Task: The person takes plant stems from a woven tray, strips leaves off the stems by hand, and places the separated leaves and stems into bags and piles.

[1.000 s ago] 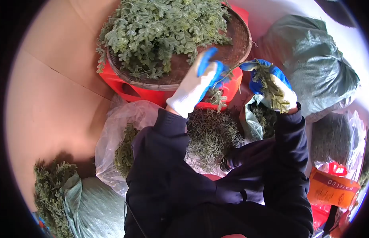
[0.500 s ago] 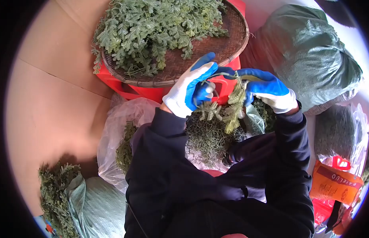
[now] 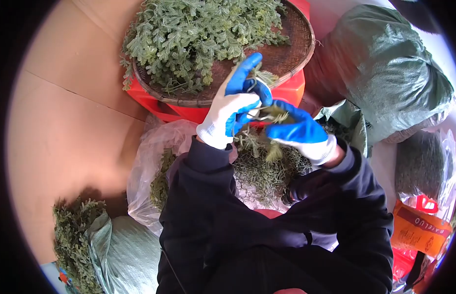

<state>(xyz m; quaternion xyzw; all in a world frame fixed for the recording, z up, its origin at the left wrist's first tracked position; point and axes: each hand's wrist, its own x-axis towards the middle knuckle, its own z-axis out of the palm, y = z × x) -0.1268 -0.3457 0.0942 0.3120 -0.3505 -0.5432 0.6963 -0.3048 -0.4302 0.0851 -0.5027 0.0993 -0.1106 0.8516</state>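
Note:
My left hand (image 3: 234, 104), in a white work glove with blue coated palm and fingers, is closed around the stems of a leafy green sprig (image 3: 274, 114). Some of its leaves stick out above the fingers. In a matching glove, my right hand (image 3: 304, 133) has its fingers bent around the sprig's other end, with thumb and fingertips close together; their exact contact is blurred. Just beyond both hands, a pile of green leafy sprigs (image 3: 198, 44) covers much of a round woven tray (image 3: 302, 44). Below the hands lies a heap of thin green stems (image 3: 267, 171).
The tray rests on a red plastic stool (image 3: 287, 93). A large green woven sack (image 3: 394, 73) stands at right, above an orange bag (image 3: 419, 228). At left are a clear plastic bag (image 3: 144, 181) and another sack (image 3: 127, 250) with greenery (image 3: 73, 235) spilling out.
My right hand has moved down and left, closer to my left hand. The sprig that hung down between the hands now lies more sideways and bunched at the left fingers.

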